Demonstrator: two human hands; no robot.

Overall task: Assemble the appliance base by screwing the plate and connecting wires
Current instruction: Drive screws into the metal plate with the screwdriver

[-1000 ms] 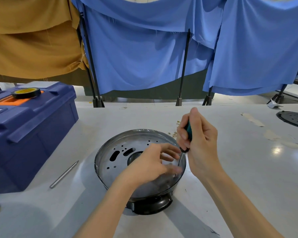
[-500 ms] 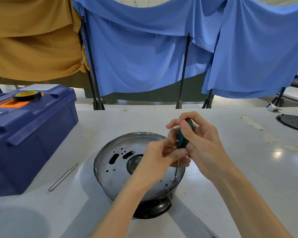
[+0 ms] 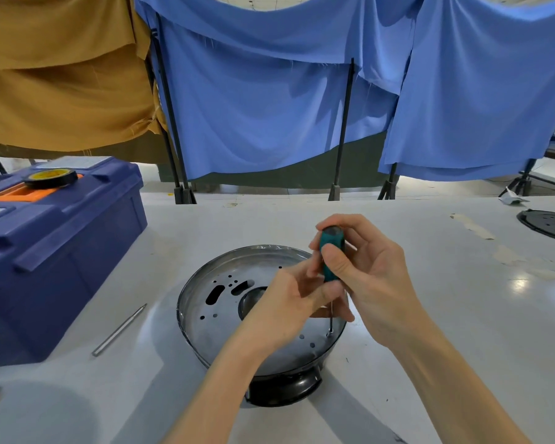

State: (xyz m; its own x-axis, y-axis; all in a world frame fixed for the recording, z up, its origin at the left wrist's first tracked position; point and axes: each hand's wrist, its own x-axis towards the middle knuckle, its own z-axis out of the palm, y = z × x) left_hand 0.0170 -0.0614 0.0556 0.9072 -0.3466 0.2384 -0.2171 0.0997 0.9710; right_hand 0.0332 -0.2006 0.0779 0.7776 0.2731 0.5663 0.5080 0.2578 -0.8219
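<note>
Right hand [image 3: 370, 277] closed around the green screwdriver [image 3: 330, 254], held upright, tip on a screw [image 3: 329, 331] at the near-right edge of the metal plate [image 3: 218, 315]. Left hand [image 3: 289, 302] pinches the shaft just below the handle (appliance base [image 3: 282, 387] stands on the white table [image 3: 430, 363], toolbox [image 3: 52, 251] at left).

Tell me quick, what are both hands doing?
Left hand: closed, pinching the screwdriver low down.
Right hand: closed around the screwdriver's handle.
</note>
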